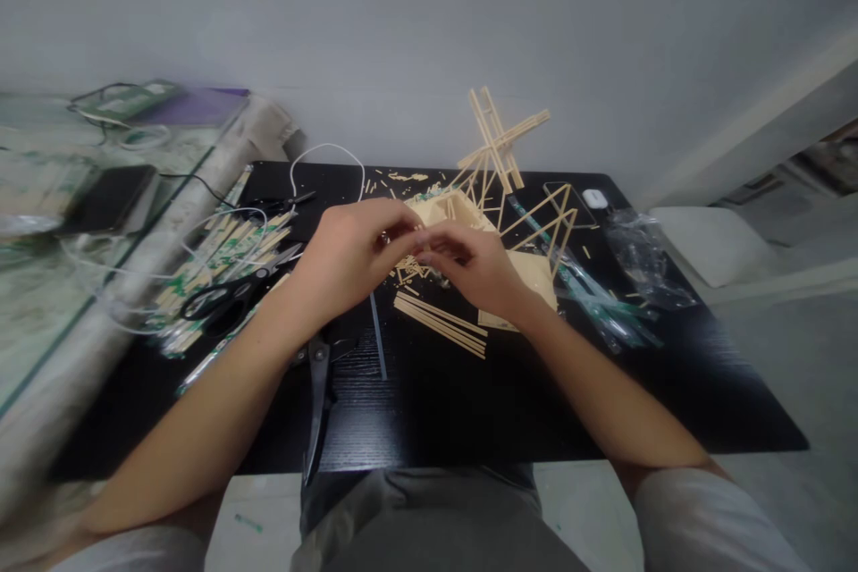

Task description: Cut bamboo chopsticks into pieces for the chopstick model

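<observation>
My left hand (365,237) and my right hand (473,259) meet over the middle of the table, fingertips pinched together. Whatever small piece lies between them is hidden by the fingers. Just behind stands a windmill-like model of thin wooden sticks, its crossed blades (500,143) rising above a pale box-shaped body (462,206). A flat wooden panel (533,277) sits partly under my right wrist, with triangular stick frames (563,223) beside it. Below the hands, several loose wooden sticks (439,324) lie side by side. Small cut bits (407,270) are scattered under the fingers.
On the black table (429,420) are pliers (318,393) near the front edge, black scissors (228,295), a pile of paper-wrapped sticks (207,277), and a white cable (328,146). To the right lie green-printed wrappers (603,313), clear plastic (636,255) and a white case (594,197).
</observation>
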### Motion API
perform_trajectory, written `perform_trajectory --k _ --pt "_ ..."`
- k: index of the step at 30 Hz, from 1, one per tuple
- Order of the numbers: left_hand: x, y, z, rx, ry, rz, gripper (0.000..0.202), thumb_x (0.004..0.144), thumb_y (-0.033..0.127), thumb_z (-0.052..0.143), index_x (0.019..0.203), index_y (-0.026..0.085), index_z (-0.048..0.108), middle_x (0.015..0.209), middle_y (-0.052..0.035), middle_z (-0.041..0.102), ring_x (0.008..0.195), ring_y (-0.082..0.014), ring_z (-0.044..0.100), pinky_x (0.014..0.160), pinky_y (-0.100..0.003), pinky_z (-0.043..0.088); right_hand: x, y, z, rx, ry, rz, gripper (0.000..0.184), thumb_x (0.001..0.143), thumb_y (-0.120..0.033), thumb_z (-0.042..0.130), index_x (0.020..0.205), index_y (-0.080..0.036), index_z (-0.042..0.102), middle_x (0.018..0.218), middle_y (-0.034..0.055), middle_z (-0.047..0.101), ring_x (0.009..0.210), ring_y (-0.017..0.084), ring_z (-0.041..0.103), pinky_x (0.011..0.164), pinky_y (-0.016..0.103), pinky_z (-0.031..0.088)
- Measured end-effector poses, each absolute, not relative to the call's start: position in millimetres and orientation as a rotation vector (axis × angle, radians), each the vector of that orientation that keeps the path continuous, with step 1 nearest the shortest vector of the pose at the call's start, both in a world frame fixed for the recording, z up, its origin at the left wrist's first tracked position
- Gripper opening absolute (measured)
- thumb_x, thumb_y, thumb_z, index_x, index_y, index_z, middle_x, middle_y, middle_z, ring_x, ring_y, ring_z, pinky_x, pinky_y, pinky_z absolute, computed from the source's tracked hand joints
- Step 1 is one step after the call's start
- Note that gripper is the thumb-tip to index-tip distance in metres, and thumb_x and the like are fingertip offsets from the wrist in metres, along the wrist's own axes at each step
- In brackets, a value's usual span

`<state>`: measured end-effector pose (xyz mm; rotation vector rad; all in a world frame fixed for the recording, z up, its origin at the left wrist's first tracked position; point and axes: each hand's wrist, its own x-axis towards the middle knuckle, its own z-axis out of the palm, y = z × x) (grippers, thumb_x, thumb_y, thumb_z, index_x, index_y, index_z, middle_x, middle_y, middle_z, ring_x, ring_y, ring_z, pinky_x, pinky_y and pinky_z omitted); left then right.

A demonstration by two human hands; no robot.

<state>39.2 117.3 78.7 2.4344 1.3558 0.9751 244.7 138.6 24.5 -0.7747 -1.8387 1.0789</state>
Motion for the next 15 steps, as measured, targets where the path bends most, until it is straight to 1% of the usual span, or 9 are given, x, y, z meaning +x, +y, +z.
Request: perform_trajectory --k 2,4,6,8,11,13,14,15 --pt "38 113 83 2.415 1.348 1.018 0.019 0.098 0.037 0.065 0.095 0.022 0.076 0.088 -0.0004 0.078 0.077 -0.0135 0.068 0.073 -0.027 0.052 246 136 30 -0.778 -1.826 1.088 0.027 0.095 -0.040 0.075 0.117 -0.026 0.071 0.102 0.0020 0.080 0.097 0.019 0.078 0.091 0.036 0.063" --pt "35 110 87 2.341 1.351 1.090 0.018 0.098 0.038 0.065 0.097 0.023 0.076 0.090 0.0001 0.078 0.077 -0.0133 0.069 0.073 -0.028 0.054 246 132 34 -0.773 -1.784 1.154 0.038 0.095 -0.041 0.076 0.128 -0.026 0.065 0.099 0.0017 0.080 0.094 0.019 0.079 0.089 0.034 0.064" --pt "29 109 90 2.221 1.343 1.247 0.017 0.097 0.038 0.069 0.096 0.022 0.076 0.087 0.0006 0.078 0.074 -0.0121 0.068 0.069 -0.027 0.055 247 127 36 -0.761 -1.744 1.228 0.044 0.095 -0.041 0.075 0.134 -0.025 0.061 0.093 0.0013 0.080 0.089 0.018 0.079 0.087 0.033 0.064" --pt "22 112 91 2.091 1.269 1.472 0.015 0.093 0.036 0.075 0.092 0.021 0.076 0.079 0.0017 0.075 0.065 -0.0100 0.066 0.061 -0.025 0.053 249 120 36 -0.752 -1.721 1.277 0.039 0.097 -0.041 0.073 0.129 -0.023 0.062 0.091 0.0019 0.079 0.083 0.017 0.078 0.082 0.031 0.065" --pt "13 119 94 1.951 1.079 1.714 0.008 0.090 0.025 0.079 0.086 0.018 0.077 0.068 0.0029 0.071 0.054 -0.0084 0.061 0.049 -0.025 0.049 259 103 33 -0.796 -1.715 1.336 0.025 0.100 -0.041 0.070 0.112 -0.019 0.068 0.090 0.0030 0.078 0.070 0.013 0.074 0.067 0.026 0.062" --pt "8 124 97 1.868 0.983 1.796 0.005 0.089 0.019 0.079 0.085 0.017 0.076 0.065 0.0034 0.068 0.053 -0.0087 0.062 0.047 -0.025 0.049 272 90 30 -0.880 -1.710 1.352 0.025 0.100 -0.043 0.068 0.104 -0.019 0.070 0.086 0.0024 0.077 0.060 0.010 0.068 0.055 0.023 0.056" --pt "5 127 99 1.824 0.942 1.847 0.005 0.088 0.017 0.079 0.084 0.017 0.076 0.063 0.0039 0.067 0.053 -0.0088 0.062 0.046 -0.025 0.048 280 83 27 -0.932 -1.720 1.347 0.026 0.100 -0.045 0.067 0.100 -0.019 0.071 0.084 0.0021 0.076 0.057 0.010 0.065 0.049 0.022 0.050" --pt "2 129 102 1.779 0.909 1.906 0.006 0.088 0.016 0.079 0.083 0.016 0.076 0.062 0.0044 0.065 0.052 -0.0090 0.061 0.045 -0.026 0.047 290 76 25 -1.000 -1.734 1.323 0.028 0.101 -0.045 0.066 0.096 -0.019 0.071 0.081 0.0017 0.075 0.053 0.008 0.060 0.048 0.021 0.047"
